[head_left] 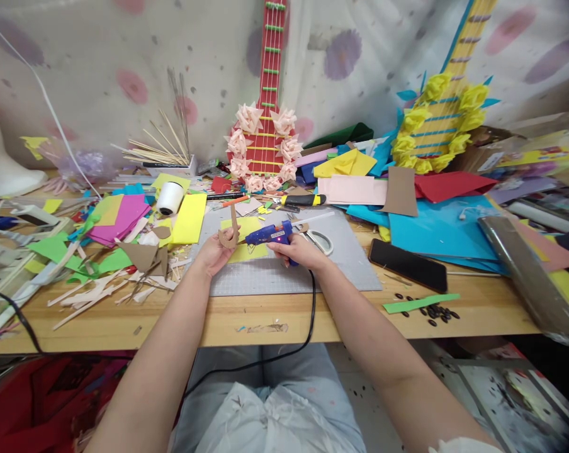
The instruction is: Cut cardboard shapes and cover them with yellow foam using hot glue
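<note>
My left hand pinches a brown foam cutout with a long stem and a curved lower end. In my right hand is a blue hot glue gun, its nozzle pointing left, close to the cutout. A small red light glows on the gun's side, and a pale glue stick sticks out behind it. Under both hands lies a grey cutting mat with yellow sheets on it. Scissors rest on the mat just right of the gun. The gun's black cord hangs over the table's front edge.
A red paper guitar with pink flowers and a yellow one stand behind. Foam scraps clutter the left. A black phone, dark beads and blue sheets lie right. A utility knife lies behind the gun.
</note>
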A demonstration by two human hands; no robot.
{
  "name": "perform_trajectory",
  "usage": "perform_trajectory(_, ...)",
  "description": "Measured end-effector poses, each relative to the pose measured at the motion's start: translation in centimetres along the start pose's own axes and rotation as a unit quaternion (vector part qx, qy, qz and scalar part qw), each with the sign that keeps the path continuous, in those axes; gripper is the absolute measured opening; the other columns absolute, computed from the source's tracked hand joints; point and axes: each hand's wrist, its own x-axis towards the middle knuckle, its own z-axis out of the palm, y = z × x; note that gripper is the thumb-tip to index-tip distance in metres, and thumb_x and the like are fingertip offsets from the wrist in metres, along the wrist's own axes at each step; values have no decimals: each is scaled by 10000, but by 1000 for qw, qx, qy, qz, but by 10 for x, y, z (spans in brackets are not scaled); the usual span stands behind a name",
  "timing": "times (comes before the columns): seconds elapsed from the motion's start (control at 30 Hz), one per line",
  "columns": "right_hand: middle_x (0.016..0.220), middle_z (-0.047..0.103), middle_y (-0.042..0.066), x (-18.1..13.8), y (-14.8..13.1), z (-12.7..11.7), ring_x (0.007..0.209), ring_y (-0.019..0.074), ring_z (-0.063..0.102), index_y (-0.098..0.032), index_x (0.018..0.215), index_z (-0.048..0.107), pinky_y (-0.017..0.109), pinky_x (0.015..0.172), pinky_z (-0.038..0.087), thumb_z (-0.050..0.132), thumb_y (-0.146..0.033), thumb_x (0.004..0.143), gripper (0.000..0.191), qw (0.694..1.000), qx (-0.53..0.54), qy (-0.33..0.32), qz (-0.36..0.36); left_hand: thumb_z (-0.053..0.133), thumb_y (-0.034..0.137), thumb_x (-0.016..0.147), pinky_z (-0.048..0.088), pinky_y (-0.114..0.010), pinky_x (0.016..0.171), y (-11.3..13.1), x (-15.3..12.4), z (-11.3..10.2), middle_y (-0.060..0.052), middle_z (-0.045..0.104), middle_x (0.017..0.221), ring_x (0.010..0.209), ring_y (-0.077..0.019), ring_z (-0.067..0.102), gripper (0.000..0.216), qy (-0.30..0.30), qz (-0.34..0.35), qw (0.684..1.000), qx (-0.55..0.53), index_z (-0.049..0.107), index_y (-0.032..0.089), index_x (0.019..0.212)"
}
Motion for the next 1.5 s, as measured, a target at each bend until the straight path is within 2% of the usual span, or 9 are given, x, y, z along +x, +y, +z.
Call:
perform_trajectory(0.43,610,555,-20,0,3,1,394,52,471,-156,693,507,198,371,384,609,-562,680,419,999,-13,-28,-11,656,163,731,446,-200,654,-3,4,-4,-28,643,686,655,-86,567,118,-8,18,1000,19,688,95,821)
perform_trajectory(0.77,546,508,-53,-3,-4,4,382,49,457,-161,724,493,186,362,379,633,-523,674,392,999,13,-30,-3,696,187,696,442,-218,678,-5,5,-5,-44,659,757,678,-95,570,149,-10,24,999,27,684,94,812)
perform_trajectory(1.1,492,470,-59,-4,-6,5,389,56,458,-162,686,489,188,374,395,629,-540,667,404,999,25,-40,-16,730,222,658,439,-219,693,-4,2,0,-40,666,727,676,-95,582,209,-18,24,999,36,689,94,819)
perform_trajectory(1.5,487,447,-68,-6,-10,8,390,52,442,-162,661,484,194,383,392,622,-508,682,374,997,52,-37,-34,717,176,666,441,-214,701,-5,1,3,-51,682,731,691,-102,604,146,-8,29,999,41,691,96,787)
